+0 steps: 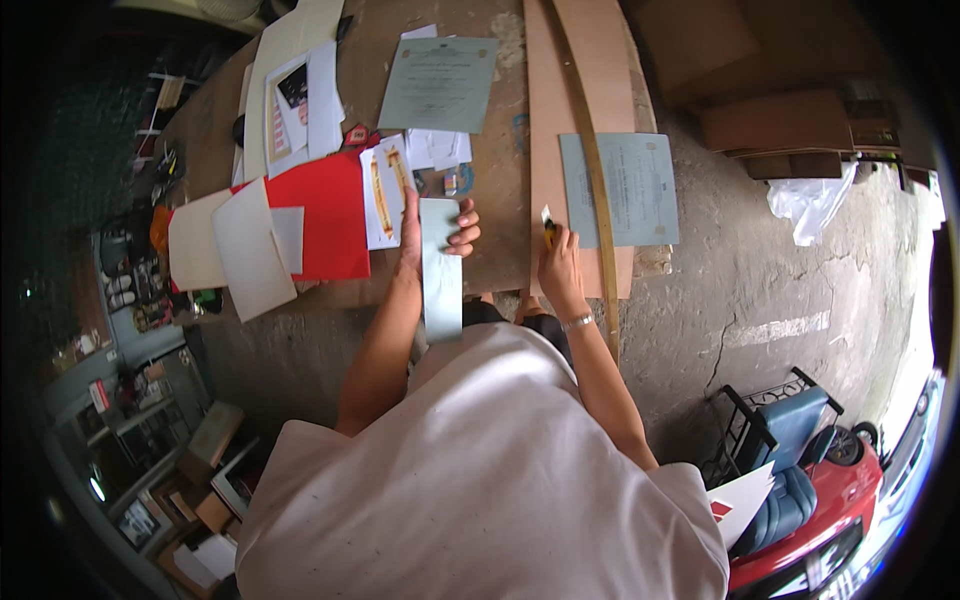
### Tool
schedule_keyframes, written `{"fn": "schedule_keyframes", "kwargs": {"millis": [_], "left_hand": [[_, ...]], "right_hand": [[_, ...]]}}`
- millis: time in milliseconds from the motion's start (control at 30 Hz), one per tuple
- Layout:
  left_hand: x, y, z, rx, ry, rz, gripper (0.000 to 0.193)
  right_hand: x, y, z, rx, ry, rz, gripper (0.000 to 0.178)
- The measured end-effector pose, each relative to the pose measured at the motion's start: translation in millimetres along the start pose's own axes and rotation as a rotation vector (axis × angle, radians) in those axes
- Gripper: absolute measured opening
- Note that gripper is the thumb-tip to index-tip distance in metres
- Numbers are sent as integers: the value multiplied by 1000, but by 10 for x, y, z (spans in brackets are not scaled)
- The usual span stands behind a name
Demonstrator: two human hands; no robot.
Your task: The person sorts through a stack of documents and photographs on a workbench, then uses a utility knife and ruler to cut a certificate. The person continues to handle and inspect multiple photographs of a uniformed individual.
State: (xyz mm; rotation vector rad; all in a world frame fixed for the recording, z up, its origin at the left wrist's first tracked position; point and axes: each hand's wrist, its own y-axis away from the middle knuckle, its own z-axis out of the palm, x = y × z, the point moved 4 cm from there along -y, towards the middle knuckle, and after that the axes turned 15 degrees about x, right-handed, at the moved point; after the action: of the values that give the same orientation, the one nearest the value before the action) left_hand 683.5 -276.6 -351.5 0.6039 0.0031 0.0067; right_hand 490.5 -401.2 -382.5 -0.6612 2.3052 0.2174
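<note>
Between the thumb and bent fingers of the left grip [410,240] is a long pale blue-grey strip [441,290], held with its length running back toward the person's light shirt [480,450] and its near end past the edge of the bench [495,170]. To the right of that, the right grip [562,268] is closed around a small yellow-and-black tool [550,234] with a pale tip pointing away from the body; it looks like a cutter. Beneath the right grip lies a long brown board [558,110]; whether the hand touches it cannot be told. Just right of this grip, a narrow wooden strip [601,200] runs lengthwise over the board and across a grey-blue printed sheet [650,190]. Beyond the left grip, farther from the person, lies another grey-blue sheet [440,85], with white papers [452,150] at its near edge. Close to the left of the left grip is a white card [377,225] with gold scroll shapes, next to a red sheet [335,235]. Farther left, cream sheets [255,250] overlap the red one. A metallic band [578,321] circles the wrist behind the right grip.
</note>
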Motion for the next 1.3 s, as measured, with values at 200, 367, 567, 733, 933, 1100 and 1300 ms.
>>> {"fn": "schedule_keyframes", "kwargs": {"millis": [200,367,567,733,933,1100,1300], "left_hand": [[-495,455,-253,105,-9,203,96],[-357,592,-94,136,-111,352,104],[-91,509,140,677,-696,689,76],[4,529,273,617,-546,645,68],[148,648,344,511,-350,532,62],[307,695,305,416,-516,625,51],[460,737,166,289,-496,573,64]], "right_hand": [[-494,16,-196,99,-137,-230,45],[-845,277,-294,-484,-578,147,39],[-1373,350,-76,-350,-675,-40,65],[-1347,342,118,-581,-929,376,54],[-1454,276,57,-616,-1038,409,43],[-1570,294,106,-629,-1036,465,43],[-1692,378,266,-568,-1149,570,38]]}}
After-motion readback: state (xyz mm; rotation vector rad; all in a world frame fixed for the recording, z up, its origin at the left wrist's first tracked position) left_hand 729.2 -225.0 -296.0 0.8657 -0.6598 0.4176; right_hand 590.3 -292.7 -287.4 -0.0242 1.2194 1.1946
